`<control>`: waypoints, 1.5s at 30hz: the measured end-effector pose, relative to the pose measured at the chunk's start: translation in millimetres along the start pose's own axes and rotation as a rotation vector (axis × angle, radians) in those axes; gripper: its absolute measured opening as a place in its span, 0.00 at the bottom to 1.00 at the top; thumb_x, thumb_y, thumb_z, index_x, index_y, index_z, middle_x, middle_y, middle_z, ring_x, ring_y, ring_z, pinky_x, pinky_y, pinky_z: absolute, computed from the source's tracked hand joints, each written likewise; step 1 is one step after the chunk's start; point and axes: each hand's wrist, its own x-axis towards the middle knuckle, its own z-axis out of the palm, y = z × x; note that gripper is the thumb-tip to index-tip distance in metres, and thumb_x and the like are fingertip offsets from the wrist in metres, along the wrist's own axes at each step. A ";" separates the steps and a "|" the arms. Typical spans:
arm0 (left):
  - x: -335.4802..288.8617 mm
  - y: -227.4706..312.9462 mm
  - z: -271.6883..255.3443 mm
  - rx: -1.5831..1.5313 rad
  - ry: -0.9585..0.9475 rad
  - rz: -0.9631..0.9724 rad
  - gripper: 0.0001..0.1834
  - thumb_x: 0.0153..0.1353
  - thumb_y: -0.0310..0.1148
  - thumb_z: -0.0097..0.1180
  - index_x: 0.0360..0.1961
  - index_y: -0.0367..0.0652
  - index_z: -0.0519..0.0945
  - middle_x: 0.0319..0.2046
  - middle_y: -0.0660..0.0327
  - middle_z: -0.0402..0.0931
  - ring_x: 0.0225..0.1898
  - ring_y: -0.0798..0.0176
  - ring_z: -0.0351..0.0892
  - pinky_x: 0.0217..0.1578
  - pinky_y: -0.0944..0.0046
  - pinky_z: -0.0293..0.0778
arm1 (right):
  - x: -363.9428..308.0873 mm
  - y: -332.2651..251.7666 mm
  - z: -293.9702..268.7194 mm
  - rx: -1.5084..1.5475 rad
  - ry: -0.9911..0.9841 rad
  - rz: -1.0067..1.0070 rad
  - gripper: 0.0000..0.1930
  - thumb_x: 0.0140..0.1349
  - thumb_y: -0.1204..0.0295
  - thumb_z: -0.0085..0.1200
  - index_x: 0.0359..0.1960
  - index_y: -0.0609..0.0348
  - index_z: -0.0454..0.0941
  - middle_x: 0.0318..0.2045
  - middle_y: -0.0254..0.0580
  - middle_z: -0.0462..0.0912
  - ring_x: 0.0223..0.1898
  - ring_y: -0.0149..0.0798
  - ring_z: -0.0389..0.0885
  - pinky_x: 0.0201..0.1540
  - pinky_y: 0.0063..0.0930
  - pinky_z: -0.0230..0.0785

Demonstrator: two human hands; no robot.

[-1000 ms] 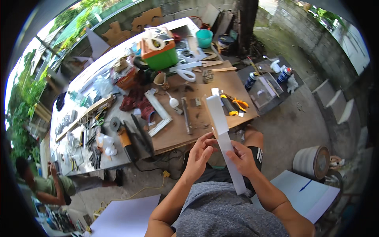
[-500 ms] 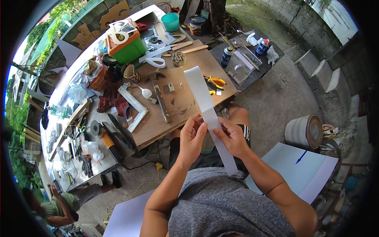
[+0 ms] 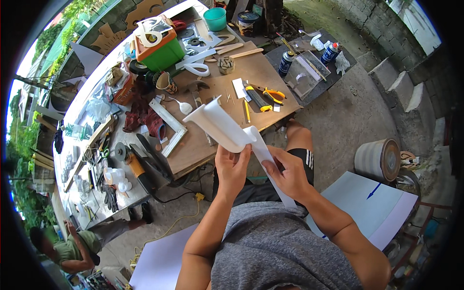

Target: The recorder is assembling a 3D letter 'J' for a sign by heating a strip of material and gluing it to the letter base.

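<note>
A long white flexible strip (image 3: 220,126) is held in front of my body, over the near edge of the table. Its far part bends off to the left in a broad curl, and a small loop stands up at the bend. My left hand (image 3: 232,166) pinches the strip just below that bend, thumb against fingers. Farther down, my right hand (image 3: 288,173) grips the straight length, its thumb flat on the face. The strip's lower end reaches my grey shirt. Beyond it on the table lie a yellow pencil (image 3: 247,111), a black-and-yellow cutter (image 3: 258,99) and orange-handled pliers (image 3: 273,95).
A claw hammer (image 3: 197,88) is partly covered by the strip. Left of it lie a white L-shaped frame (image 3: 170,129) and an angle grinder (image 3: 131,162). A green box (image 3: 162,57) stands farther back. White sheets (image 3: 362,203) flank me, and another person (image 3: 75,251) is at far left.
The strip was almost straight; its far part now folds over leftward into a curl. The view has shifted slightly, and more of the cutter and the pencil shows.
</note>
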 end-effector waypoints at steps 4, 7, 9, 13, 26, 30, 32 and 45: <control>0.6 0.2 1.2 -0.028 0.033 0.007 0.25 0.69 0.18 0.55 0.67 0.38 0.68 0.52 0.61 0.77 0.50 0.70 0.79 0.48 0.68 0.79 | 3.4 -1.7 1.3 -0.101 0.021 -0.096 0.21 0.64 0.76 0.63 0.59 0.60 0.77 0.31 0.46 0.82 0.26 0.41 0.82 0.31 0.29 0.74; 4.2 0.1 -1.4 -0.045 -0.016 0.002 0.26 0.69 0.18 0.55 0.66 0.38 0.68 0.51 0.61 0.77 0.47 0.71 0.79 0.47 0.69 0.78 | 4.4 -3.1 1.8 -0.155 0.041 -0.127 0.21 0.63 0.77 0.63 0.58 0.58 0.78 0.29 0.45 0.79 0.24 0.45 0.80 0.28 0.33 0.72; 5.7 1.1 -1.4 -0.055 -0.031 -0.005 0.26 0.68 0.18 0.56 0.66 0.37 0.68 0.50 0.62 0.76 0.46 0.71 0.79 0.47 0.69 0.78 | 6.4 -4.0 0.6 -0.192 0.051 -0.136 0.20 0.63 0.77 0.63 0.57 0.57 0.78 0.28 0.44 0.78 0.23 0.45 0.79 0.27 0.34 0.71; 0.5 5.1 -6.0 -0.074 -0.026 -0.026 0.25 0.68 0.18 0.57 0.66 0.32 0.69 0.52 0.60 0.76 0.51 0.72 0.77 0.52 0.72 0.73 | 3.6 -0.2 3.0 -0.168 0.074 -0.156 0.20 0.63 0.77 0.62 0.57 0.55 0.79 0.28 0.44 0.78 0.23 0.45 0.79 0.26 0.34 0.71; 6.1 10.6 -11.8 0.165 -0.030 0.049 0.18 0.70 0.21 0.57 0.58 0.36 0.68 0.44 0.64 0.73 0.44 0.74 0.75 0.46 0.75 0.73 | 6.2 4.1 6.5 -0.071 -0.024 -0.122 0.21 0.61 0.79 0.63 0.57 0.54 0.79 0.31 0.43 0.78 0.28 0.46 0.81 0.31 0.35 0.74; 10.0 12.8 -16.8 0.137 -0.026 0.068 0.16 0.70 0.22 0.55 0.57 0.36 0.70 0.42 0.65 0.74 0.41 0.75 0.74 0.42 0.75 0.72 | 11.3 4.8 10.9 -0.095 -0.054 -0.138 0.22 0.61 0.79 0.63 0.58 0.54 0.79 0.32 0.43 0.79 0.28 0.46 0.82 0.31 0.35 0.74; 7.6 13.5 -20.2 0.148 0.001 0.093 0.16 0.70 0.20 0.54 0.57 0.37 0.72 0.41 0.65 0.75 0.39 0.75 0.74 0.38 0.75 0.71 | 12.6 1.4 12.4 -0.074 -0.061 -0.145 0.20 0.62 0.78 0.63 0.56 0.55 0.79 0.31 0.44 0.79 0.27 0.46 0.81 0.30 0.35 0.73; 3.0 -3.7 -34.7 0.147 -0.052 -0.013 0.17 0.69 0.20 0.53 0.58 0.36 0.75 0.46 0.62 0.77 0.47 0.71 0.75 0.48 0.69 0.72 | 12.4 3.8 15.3 -0.098 -0.119 -0.115 0.18 0.62 0.76 0.64 0.54 0.60 0.80 0.29 0.43 0.77 0.24 0.39 0.78 0.28 0.30 0.70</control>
